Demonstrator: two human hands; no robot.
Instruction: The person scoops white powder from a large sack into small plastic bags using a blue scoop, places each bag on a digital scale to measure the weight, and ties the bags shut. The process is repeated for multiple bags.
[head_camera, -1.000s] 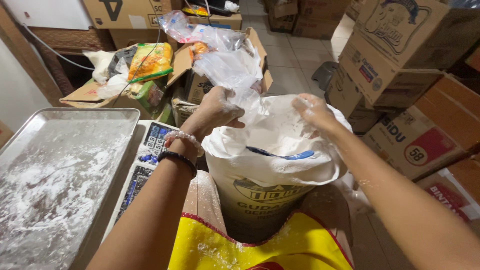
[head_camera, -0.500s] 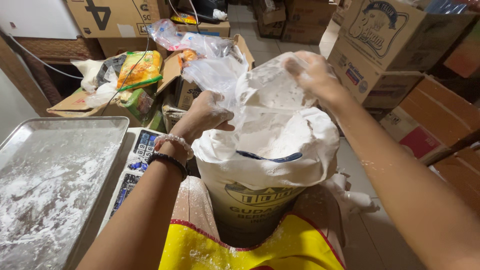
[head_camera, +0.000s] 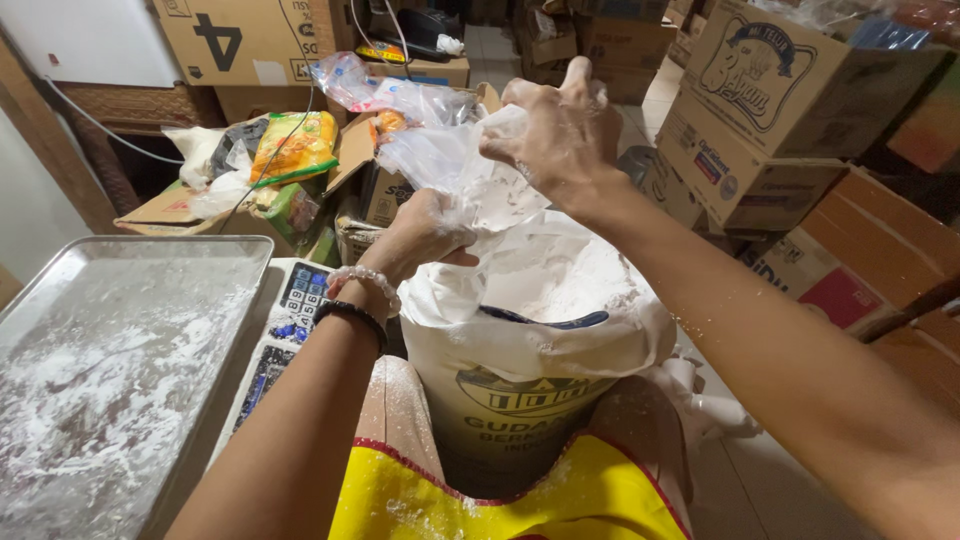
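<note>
Both hands hold a clear plastic bag (head_camera: 465, 165) above the open flour sack (head_camera: 530, 330) at the centre of the frame. The left hand (head_camera: 425, 235) is closed on the bag's lower part, just over the sack's rolled rim. The right hand (head_camera: 555, 130), higher up and dusted white, pinches the bag's top edge with its fingers closed on the plastic. The bag hangs stretched between the two hands, touching both. A blue scoop (head_camera: 545, 320) lies half buried in the flour inside the sack. At the lower left sits a metal tray (head_camera: 130, 260) smeared with flour, and just beside it a scale (head_camera: 295, 310) with a keypad. Cardboard boxes (head_camera: 760, 110) fill the upper right.
</note>
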